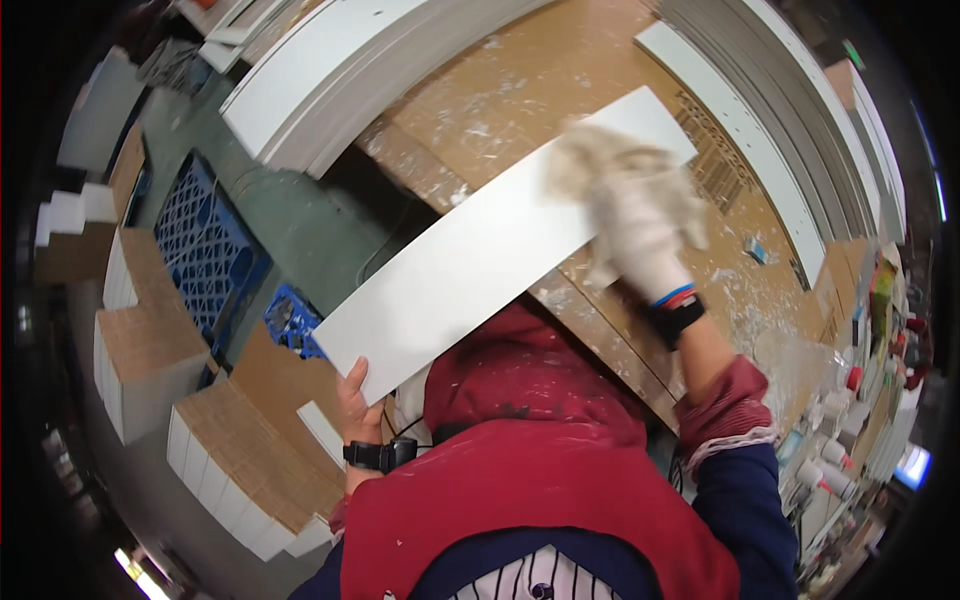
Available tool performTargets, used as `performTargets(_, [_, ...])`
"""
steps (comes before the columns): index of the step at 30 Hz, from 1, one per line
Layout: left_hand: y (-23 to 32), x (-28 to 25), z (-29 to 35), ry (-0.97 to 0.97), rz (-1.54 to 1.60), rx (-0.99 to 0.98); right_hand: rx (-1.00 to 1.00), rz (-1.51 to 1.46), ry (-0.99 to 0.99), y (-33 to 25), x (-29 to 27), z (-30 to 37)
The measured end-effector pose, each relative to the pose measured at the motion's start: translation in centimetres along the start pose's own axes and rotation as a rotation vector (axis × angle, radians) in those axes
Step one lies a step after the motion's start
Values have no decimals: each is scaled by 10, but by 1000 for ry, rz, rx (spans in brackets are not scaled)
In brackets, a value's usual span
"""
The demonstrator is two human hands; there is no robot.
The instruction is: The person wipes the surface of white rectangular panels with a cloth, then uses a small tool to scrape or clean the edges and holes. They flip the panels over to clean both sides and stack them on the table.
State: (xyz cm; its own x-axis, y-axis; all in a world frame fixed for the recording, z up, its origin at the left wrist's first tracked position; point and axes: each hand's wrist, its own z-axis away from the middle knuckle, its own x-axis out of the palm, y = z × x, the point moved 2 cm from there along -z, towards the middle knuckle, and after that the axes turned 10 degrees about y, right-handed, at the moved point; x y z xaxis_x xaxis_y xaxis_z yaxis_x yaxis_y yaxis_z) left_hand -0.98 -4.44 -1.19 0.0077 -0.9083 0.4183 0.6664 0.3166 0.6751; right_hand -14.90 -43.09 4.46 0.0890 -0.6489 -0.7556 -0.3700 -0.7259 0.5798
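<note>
A long white board (pixel 470 260) slants across the view from the lower left to the upper right, its far part over the cardboard-covered table. At its near left end, my bare left hand (pixel 361 405) grips the edge, thumb on top and fingers underneath. My right hand (pixel 640 225) wears a white glove and is blurred by motion. It presses a beige cloth (pixel 605 165) onto the board's upper surface near the far end. The right fingers are partly hidden by the cloth and the blur.
Stacked white boards (pixel 310 85) stand at the far left of the paint-specked table (pixel 480 95), with more boards (pixel 735 130) along its right side. A blue plastic pallet (pixel 205 245) lies on the floor at left, near cardboard-topped stacks (pixel 250 460). Several bottles (pixel 825 475) crowd the right edge.
</note>
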Motion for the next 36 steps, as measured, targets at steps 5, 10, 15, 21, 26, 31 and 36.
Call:
performTargets(5, [3,4,3,-16,35,83,565,-278,-457,132,47,-13])
performTargets(10, [39,20,25,13,-70,298,838,-360,-300,174,43,20])
performTargets(15, [92,8,42,-113,-496,559,717,-633,69,149,-11,14])
performTargets(21, [138,89,75,-512,-1004,1101,1525,-2419,-74,47,-77,16])
performTargets(26, [133,94,81,-265,-987,1413,1716,-2580,93,28,-65,29])
performTargets(31, [100,50,41,-39,-153,637,1519,-2808,102,22,-56,20])
performTargets(36, [90,61,37,-433,572,95,1447,-2714,144,20,-60,-15])
